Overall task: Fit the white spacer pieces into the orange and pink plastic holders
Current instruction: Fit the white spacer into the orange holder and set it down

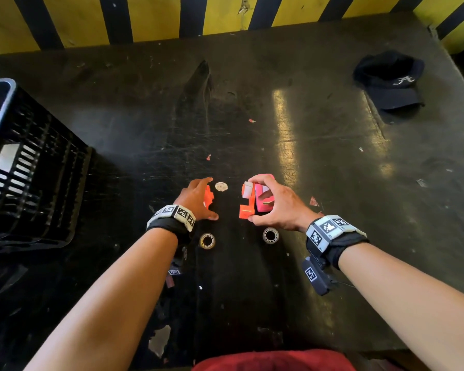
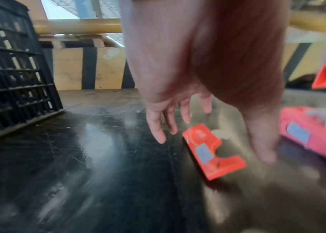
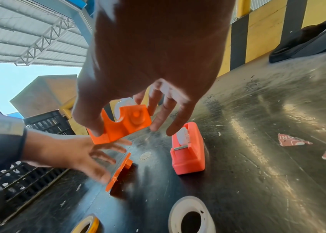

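Head view, layout: orange holder (image 1: 248,203) is lifted off the black table (image 1: 332,156), pink holder (image 1: 263,200) stands just behind it.
Right hand (image 1: 275,203): fingers curled round the orange holder, thumb on its low end, fingertips on the tall end; a white spacer (image 3: 121,108) sits in its notch.
Left hand (image 1: 198,198): fingers spread and relaxed, grasping nothing, hovering by a loose orange side plate (image 2: 211,151).
Loose spacer: a white disc (image 1: 221,186) lies on the table between the hands.
Handling (judgement): holders look light, stiff, smooth moulded plastic, likely slippery.
Where to grip: the flat side walls, clear of the notch.
Spacer: small and thin, best pinched by its rim.
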`<state>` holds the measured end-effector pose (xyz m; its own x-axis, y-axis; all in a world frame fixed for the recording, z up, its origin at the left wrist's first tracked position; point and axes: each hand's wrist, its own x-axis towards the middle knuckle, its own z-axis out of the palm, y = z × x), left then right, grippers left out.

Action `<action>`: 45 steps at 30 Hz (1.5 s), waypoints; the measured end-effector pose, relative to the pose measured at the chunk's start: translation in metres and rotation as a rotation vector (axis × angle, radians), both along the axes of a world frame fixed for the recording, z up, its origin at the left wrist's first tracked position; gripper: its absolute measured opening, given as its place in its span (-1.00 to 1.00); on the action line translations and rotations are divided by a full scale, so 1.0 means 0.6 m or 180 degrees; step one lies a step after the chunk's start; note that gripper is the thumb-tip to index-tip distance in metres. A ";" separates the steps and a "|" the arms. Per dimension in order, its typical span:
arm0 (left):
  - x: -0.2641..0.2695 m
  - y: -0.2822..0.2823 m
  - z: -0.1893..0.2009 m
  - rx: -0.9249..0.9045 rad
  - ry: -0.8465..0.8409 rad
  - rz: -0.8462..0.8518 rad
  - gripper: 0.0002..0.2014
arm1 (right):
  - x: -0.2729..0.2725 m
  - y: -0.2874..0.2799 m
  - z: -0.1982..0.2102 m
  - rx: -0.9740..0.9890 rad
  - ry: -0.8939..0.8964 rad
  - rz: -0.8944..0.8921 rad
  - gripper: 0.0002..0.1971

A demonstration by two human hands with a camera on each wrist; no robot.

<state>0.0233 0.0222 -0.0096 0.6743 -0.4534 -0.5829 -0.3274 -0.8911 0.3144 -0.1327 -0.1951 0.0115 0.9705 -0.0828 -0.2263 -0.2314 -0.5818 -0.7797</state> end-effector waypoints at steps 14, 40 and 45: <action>-0.027 -0.021 0.075 -0.1790 0.1326 0.0514 -0.05 | 0.017 -0.012 0.005 0.0115 0.0181 0.0035 -0.17; -0.072 -0.025 0.132 -0.1954 0.1730 0.0470 -0.07 | -0.009 -0.025 0.034 0.0729 0.0117 -0.0125 -0.26; -0.085 -0.027 0.139 -0.2090 0.1757 0.0580 0.03 | -0.009 -0.027 0.040 0.0707 0.0143 0.0010 -0.26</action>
